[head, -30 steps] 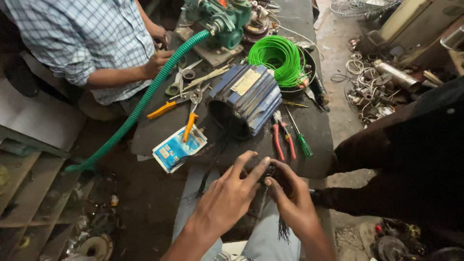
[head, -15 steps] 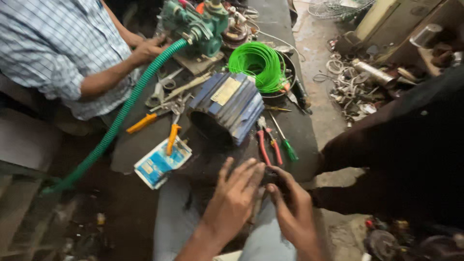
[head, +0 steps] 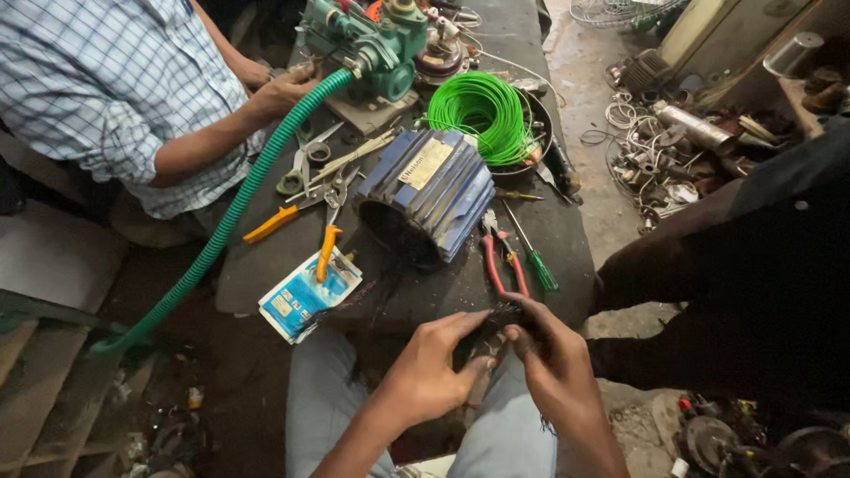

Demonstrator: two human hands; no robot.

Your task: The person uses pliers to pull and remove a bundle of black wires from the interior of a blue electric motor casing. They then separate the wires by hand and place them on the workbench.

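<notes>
Dark, grimy workbench (head: pixel 460 288) runs from 6 toward 12 o'clock. Blue finned motor housing (head: pixel 429 195) at centre, on its side. Coil of green wire (head: pixel 482 115) at 1 o'clock, in dark round pan. Green pump (head: pixel 367 44) at 11 o'clock, green ribbed hose (head: pixel 226 221) trailing off toward 8. Scissors (head: pixel 301 168), orange-handled pliers (head: pixel 326 243), blue packet (head: pixel 305 296) at 9 o'clock. Red-handled pliers (head: pixel 500 261), green screwdriver (head: pixel 536 261) at 3 o'clock.

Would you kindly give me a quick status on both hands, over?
Left hand and right hand both pinching a dark wire bundle over the lap. Blue motor housing apart on the bench. Red pliers just beyond fingertips.
</notes>
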